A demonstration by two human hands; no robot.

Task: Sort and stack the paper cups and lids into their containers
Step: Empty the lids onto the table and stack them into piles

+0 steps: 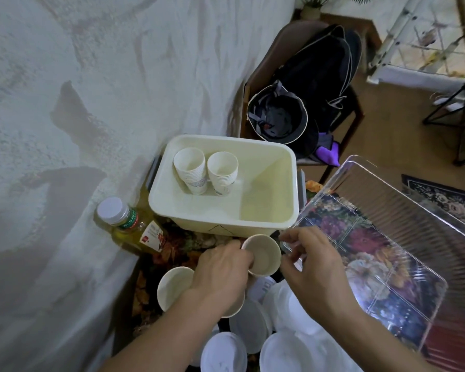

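Now my left hand (pixel 220 267) holds a paper cup (pixel 262 255) with its mouth turned up toward me; my fingers are curled around its left side and over the rim. My right hand (pixel 310 260) is just beside the cup on the other side, with the thumb and fingertips brought close together near the rim (I cannot tell if they really touch the cup or pinch something thin). Another empty cup (pixel 172 287) lies near my left wrist, partly hidden under it. Below my hands there is a heap of white lids (pixel 293 331), lying flat and overlapping each other. Behind the cup stands the cream bin (pixel 269 224), and inside it, at the far left corner, two stacks of cups (pixel 189 170) (pixel 222 170) stand side by side, a little tilted. To my right is the clear plastic container (pixel 387 237), and through its bottom I see the flower cloth (pixel 360 251). A bottle (pixel 129 224) with yellow liquid and white cap stands by the white wall (pixel 65 103), left of the bin. Farther away a dark backpack (pixel 314 84) sits on a chair (pixel 355 114)
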